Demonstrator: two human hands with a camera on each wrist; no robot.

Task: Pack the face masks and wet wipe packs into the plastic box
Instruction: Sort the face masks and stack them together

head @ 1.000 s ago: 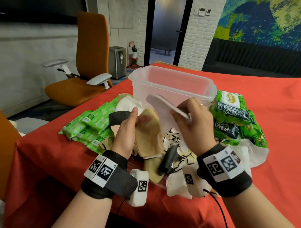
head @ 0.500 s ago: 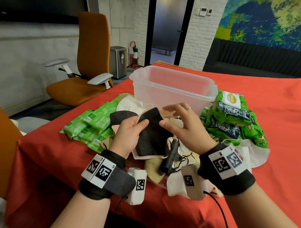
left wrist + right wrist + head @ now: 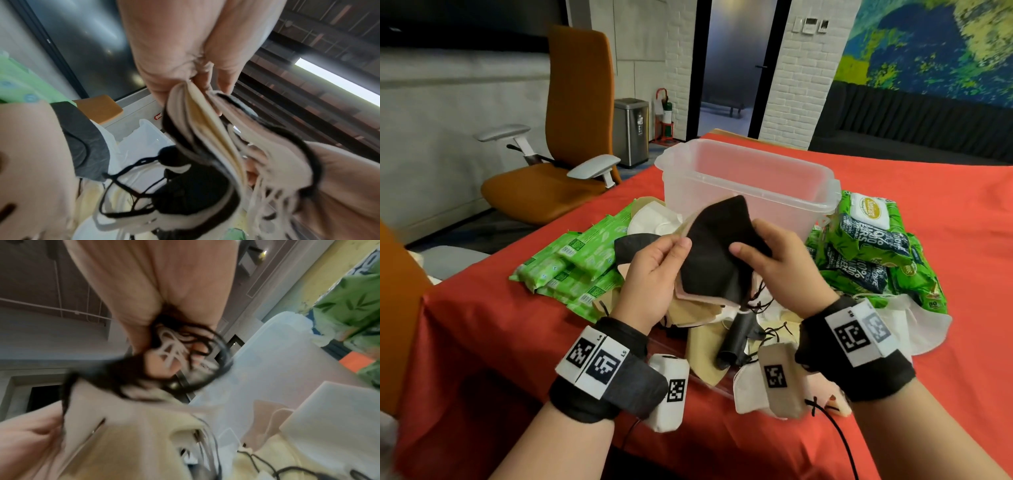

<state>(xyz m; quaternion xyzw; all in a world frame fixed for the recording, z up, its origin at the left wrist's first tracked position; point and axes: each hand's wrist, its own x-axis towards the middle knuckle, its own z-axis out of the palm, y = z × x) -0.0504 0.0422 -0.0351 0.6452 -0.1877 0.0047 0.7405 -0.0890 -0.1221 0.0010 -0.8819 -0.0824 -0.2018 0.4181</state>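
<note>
A stack of folded face masks [image 3: 714,253], black one uppermost over pink and beige ones, is held above the red tablecloth [image 3: 482,325], at 6 o'clock from the clear plastic box [image 3: 750,178]. Loose masks [image 3: 726,339] lie beneath. Light-green wipe packs [image 3: 575,263] sit at 9 o'clock, dark-green wipe packs [image 3: 869,246] at 3 o'clock. The left hand [image 3: 654,277] pinches the stack's left edge; the right hand [image 3: 780,270] grips its right edge, fingers behind.
</note>
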